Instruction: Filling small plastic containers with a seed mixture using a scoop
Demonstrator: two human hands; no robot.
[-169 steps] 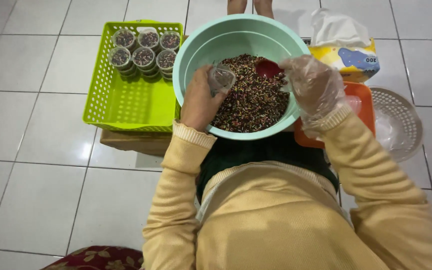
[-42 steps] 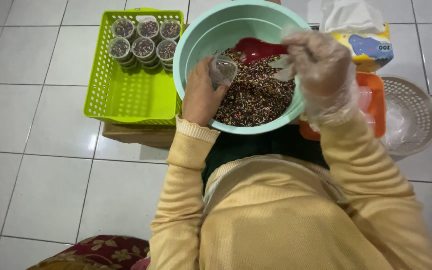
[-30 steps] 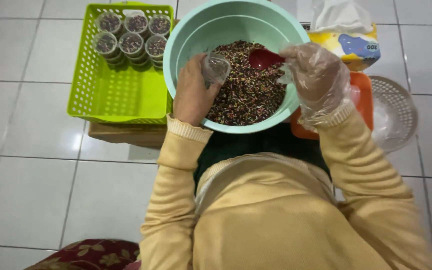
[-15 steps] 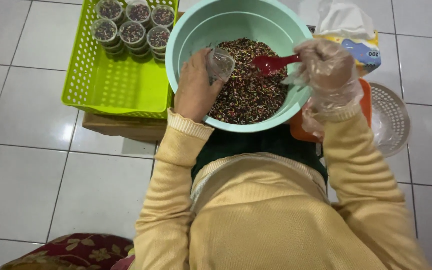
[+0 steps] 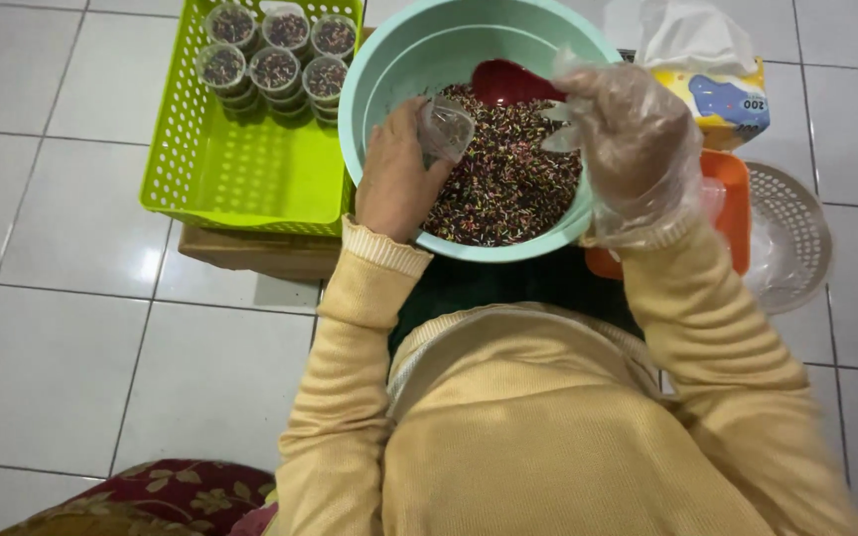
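We hold a small clear cup (image 5: pixel 446 127) in our bare left hand (image 5: pixel 395 179), tilted over the sprinkle-filled bowl (image 5: pixel 389 69) so spills fall back in. Our gloved right hand (image 5: pixel 636 139) grips a red scoop (image 5: pixel 508 81) — beside us, filled cups (image 5: pixel 275 69) fill the green basket's (image 5: pixel 240 174) far corner.

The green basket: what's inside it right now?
The green basket holds six small filled cups clustered in its far end, apparently sitting on stacks of more cups. The near part is bare. How many cups lie beneath cannot be seen, since the top ones cover them.
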